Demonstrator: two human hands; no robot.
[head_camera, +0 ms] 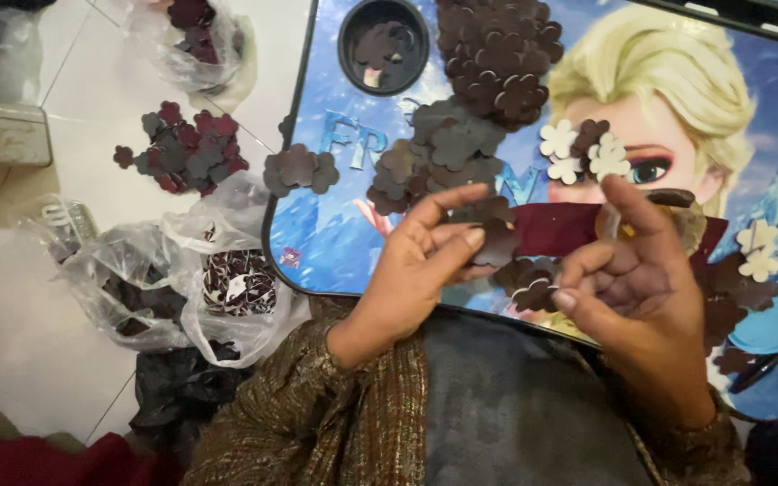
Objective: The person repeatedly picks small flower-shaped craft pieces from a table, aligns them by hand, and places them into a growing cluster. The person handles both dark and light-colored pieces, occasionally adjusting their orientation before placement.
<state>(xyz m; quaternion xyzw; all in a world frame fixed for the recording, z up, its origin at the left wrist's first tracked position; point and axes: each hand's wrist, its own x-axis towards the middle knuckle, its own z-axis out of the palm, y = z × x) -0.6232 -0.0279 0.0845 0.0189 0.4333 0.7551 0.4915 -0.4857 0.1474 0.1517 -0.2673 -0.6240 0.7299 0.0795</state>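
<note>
My left hand (425,252) pinches a dark brown flower-shaped cutout (495,241) between thumb and fingers, over a blue cartoon-printed lap tray (335,243). My right hand (632,279) is raised beside it, fingers curled, pressing against a maroon strip (556,228) that lies across the tray. More brown flower cutouts (526,288) sit under both hands. A large heap of brown flower cutouts (495,54) covers the tray's top, and several white flower cutouts (578,153) lie to its right.
A round black cup holder (384,43) holds a few pieces. On the white floor at left lie loose maroon and grey flowers (182,148) and clear plastic bags (218,288) of pieces. A blue lid (772,324) rests at the tray's right.
</note>
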